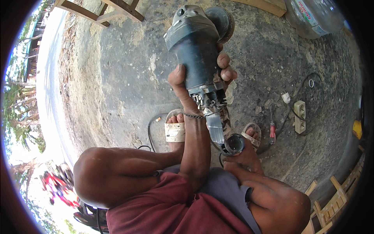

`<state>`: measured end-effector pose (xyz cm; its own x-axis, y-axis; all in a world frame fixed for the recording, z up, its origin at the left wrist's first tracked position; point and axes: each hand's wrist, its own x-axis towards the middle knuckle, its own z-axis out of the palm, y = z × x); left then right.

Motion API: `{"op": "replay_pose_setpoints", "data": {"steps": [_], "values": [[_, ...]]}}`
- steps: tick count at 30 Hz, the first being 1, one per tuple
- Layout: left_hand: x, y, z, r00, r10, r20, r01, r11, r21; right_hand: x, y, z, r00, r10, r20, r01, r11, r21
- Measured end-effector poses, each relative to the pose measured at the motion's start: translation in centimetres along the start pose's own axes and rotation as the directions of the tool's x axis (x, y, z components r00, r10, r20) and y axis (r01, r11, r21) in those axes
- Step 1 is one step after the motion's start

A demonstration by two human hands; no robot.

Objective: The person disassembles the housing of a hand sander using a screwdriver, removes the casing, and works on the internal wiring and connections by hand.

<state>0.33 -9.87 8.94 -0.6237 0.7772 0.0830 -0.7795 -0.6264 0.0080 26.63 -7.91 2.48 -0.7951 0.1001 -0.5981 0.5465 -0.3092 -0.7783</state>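
My left hand (182, 80) is wrapped from below around the dark body of an angle grinder (198, 58). Its thumb shows on the left side and its fingertips on the right. The gear head and disc guard (221, 24) are at the far end. At the near end the casing is off, baring wiring and inner parts, and a pale grey piece (215, 128) hangs below them. Close to that piece is an open round black housing (232, 144). My right hand (242, 156), partly hidden, appears closed around this housing, low between my knees.
A red-handled screwdriver (272, 132) lies to the right, beside a white plug (286, 97) and an extension socket (299, 117). Black cord runs across the ground. A large clear bottle (315, 17) stands far right; wooden legs (120, 9) are at the far left.
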Motion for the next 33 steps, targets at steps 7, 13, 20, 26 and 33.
{"op": "replay_pose_setpoints", "data": {"steps": [7,13,20,26,33], "values": [[-0.1,-0.2,-0.3,0.995,-0.025,0.100,0.033,0.996,-0.080,0.2,0.7,0.1,0.980,-0.198,0.004,0.198,0.980,0.017],[-0.2,0.0,-0.7,0.980,-0.070,0.187,0.102,0.981,-0.167,0.1,0.3,0.2,0.969,-0.246,0.017,0.247,0.968,-0.035],[-0.2,-0.7,-1.0,0.959,-0.119,0.258,0.193,0.939,-0.284,0.2,1.5,0.0,0.915,-0.404,-0.013,0.402,0.913,-0.059],[0.0,-1.5,-1.7,0.919,-0.122,0.375,0.286,0.861,-0.420,-0.7,-0.9,0.6,0.934,-0.356,-0.024,0.350,0.928,-0.130],[0.1,-2.6,-1.6,0.896,-0.120,0.428,0.343,0.799,-0.494,-0.8,-0.3,0.0,0.924,-0.382,0.023,0.379,0.908,-0.176]]}}
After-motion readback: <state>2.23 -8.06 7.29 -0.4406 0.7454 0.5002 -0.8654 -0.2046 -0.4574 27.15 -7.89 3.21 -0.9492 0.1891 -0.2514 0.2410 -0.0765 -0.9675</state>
